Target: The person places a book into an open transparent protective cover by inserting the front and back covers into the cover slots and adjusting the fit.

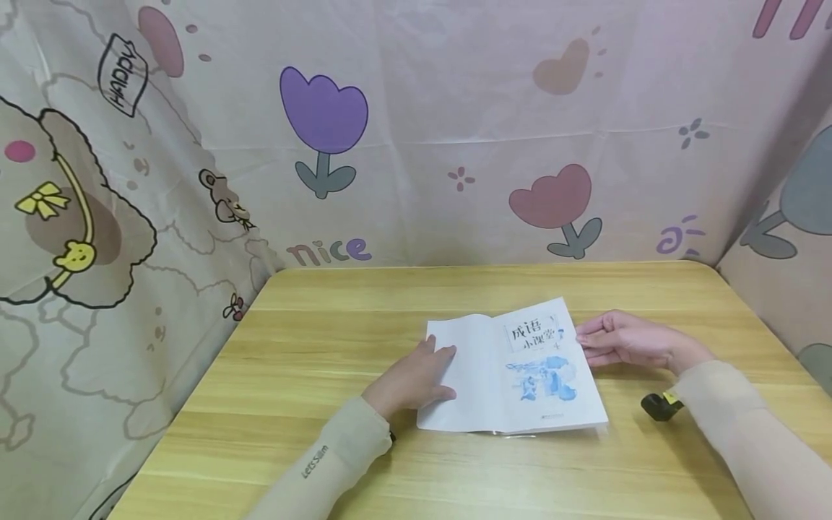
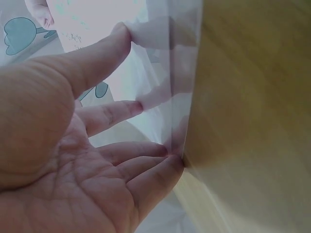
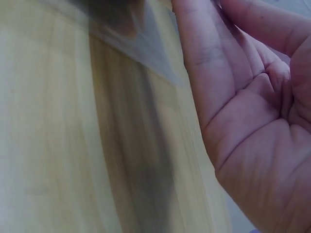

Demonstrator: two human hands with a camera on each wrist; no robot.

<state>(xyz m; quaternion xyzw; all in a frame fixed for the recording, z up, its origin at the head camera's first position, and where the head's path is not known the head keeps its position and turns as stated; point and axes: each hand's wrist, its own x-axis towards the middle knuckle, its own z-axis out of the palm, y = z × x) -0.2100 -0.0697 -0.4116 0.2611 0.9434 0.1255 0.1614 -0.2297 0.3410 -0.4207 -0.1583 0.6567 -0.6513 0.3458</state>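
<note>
A book (image 1: 546,383) lies opened on the table, its title page with dark Chinese characters and a blue picture showing on the right. To its left is a blank white leaf (image 1: 463,375), and clear film shows along the lower edge. My left hand (image 1: 412,375) touches the left edge of this leaf, fingers spread and mostly straight; in the left wrist view the fingertips meet a glossy clear film (image 2: 167,63). At the title page's right edge, my right hand (image 1: 627,341) pinches the book between thumb and fingers. A clear film corner (image 3: 163,63) shows beside the right hand.
The wood-grain table (image 1: 292,347) reaches back to a printed curtain (image 1: 416,130) with flowers and hearts. Another printed cloth (image 1: 130,217) hangs along the left. A black and yellow object (image 1: 661,406) shows by the right wrist.
</note>
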